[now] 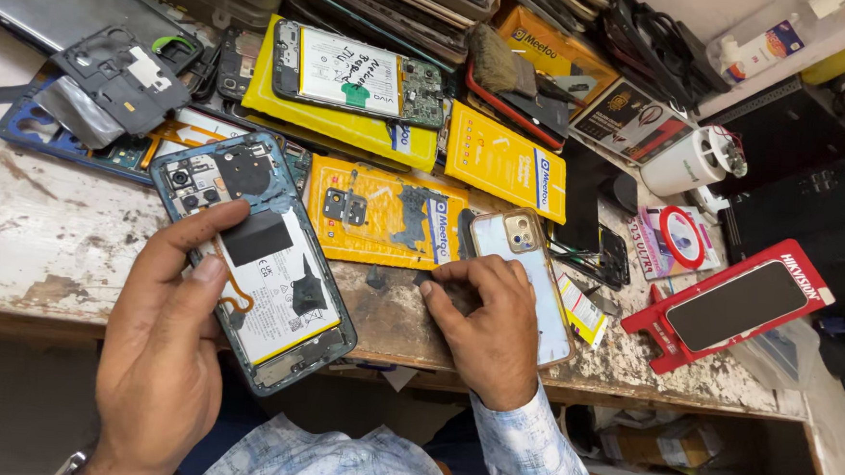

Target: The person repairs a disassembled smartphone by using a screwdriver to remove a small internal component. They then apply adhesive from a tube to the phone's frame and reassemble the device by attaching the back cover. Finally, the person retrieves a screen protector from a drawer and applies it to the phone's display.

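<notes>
My left hand (161, 349) grips an opened phone (258, 258) with its back cover off; a white battery, black tape and an orange flex cable show inside. Its lower end hangs past the bench's front edge. My thumb rests on the battery and my forefinger lies along the phone's left side. My right hand (485, 328) presses down on the worn bench top, fingertips pinched on a small dark piece (424, 279). Just beside that hand lies a phone (527, 272) with a pale shiny back and a gold camera block.
Yellow flat packets (385, 216) with small black parts on them lie behind the hands. Further back are another opened phone (354, 73), a brush (499, 66), stacked phones and frames. A red phone stand (727, 306) and a white roll (687, 163) sit at right.
</notes>
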